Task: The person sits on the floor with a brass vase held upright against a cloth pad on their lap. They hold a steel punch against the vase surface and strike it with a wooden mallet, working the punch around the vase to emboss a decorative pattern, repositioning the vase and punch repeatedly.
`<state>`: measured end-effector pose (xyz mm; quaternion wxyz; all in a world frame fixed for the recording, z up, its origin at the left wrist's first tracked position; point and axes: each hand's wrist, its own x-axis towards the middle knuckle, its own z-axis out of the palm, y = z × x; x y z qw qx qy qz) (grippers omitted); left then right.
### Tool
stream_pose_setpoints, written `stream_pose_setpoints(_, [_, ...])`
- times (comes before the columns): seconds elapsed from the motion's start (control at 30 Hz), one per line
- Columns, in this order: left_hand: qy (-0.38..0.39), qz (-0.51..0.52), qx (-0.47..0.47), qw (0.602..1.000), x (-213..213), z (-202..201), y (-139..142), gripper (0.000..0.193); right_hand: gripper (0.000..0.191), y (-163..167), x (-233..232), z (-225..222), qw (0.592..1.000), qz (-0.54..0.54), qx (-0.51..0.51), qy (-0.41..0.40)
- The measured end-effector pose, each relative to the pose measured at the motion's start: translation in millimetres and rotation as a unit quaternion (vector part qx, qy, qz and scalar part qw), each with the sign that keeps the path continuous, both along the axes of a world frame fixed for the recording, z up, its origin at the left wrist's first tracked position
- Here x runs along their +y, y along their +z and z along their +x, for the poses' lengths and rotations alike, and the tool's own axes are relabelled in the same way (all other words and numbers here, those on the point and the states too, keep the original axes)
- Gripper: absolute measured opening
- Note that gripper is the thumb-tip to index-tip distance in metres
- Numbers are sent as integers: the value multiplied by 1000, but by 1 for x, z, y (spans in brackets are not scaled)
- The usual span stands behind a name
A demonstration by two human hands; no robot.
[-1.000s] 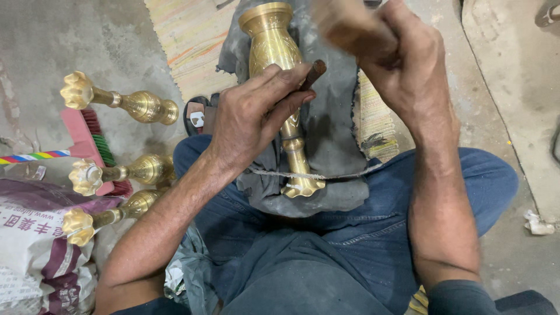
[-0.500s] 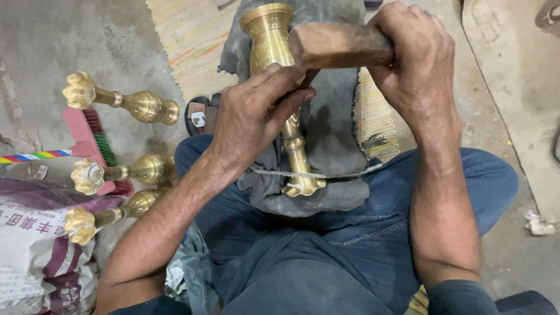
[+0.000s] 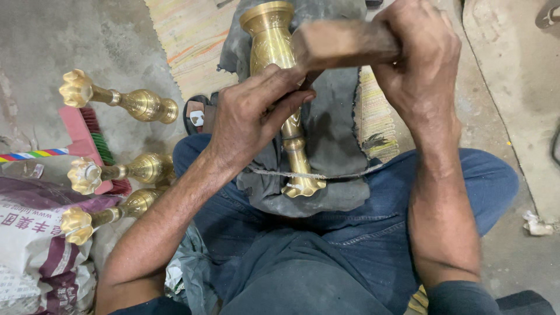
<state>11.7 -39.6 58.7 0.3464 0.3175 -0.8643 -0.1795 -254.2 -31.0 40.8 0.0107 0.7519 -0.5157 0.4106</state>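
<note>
Blue jeans fill the near part of the view, with the person's knees spread wide. A dark grey cloth lies over the lap, and a thin cord runs across it. On the cloth lies a brass vase, foot toward the person, mouth pointing away. Its middle is hidden under the hands.

The left hand rests on the vase. Its fingers pinch a thin dark tool against the metal; only a bit of the tool shows, so its shape is hard to make out. The right hand is clenched tight around a wooden mallet, held just above the tool. The mallet looks blurry, and its handle is hidden inside the fist.

To the left, three more brass stands lie on the floor, with flower-shaped ends. A red brush sits partly under them. A printed sack is cut off by the picture's edge. Farther off, a striped mat lies under the cloth, and a sandal peeks out beside the knee.
</note>
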Motion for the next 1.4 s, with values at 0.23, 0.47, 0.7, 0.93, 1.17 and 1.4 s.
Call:
stream_pose_setpoints(0.23, [1,-2,-5,1000,-3,-1,-8,33,26,12,1,6,999,50,-14,-10])
stream_pose_setpoints(0.47, [8,1,-7,1000,-2,0,-7,35,29,17,4,5,996,45,-55,51])
stream_pose_setpoints(0.7, [5,18,5,1000,0,2,-1,35,27,14,5,3,999,40,-22,10])
stream_pose_setpoints(0.93, [-1,18,13,1000,0,3,-2,37,28,20,7,9,994,63,-87,31])
stream_pose_setpoints(1.17, [-19,16,19,1000,-2,5,-6,40,25,12,8,4,999,-3,30,20])
stream_pose_setpoints(1.4, [-1,19,12,1000,-2,4,-5,31,30,15,10,2,994,24,102,11])
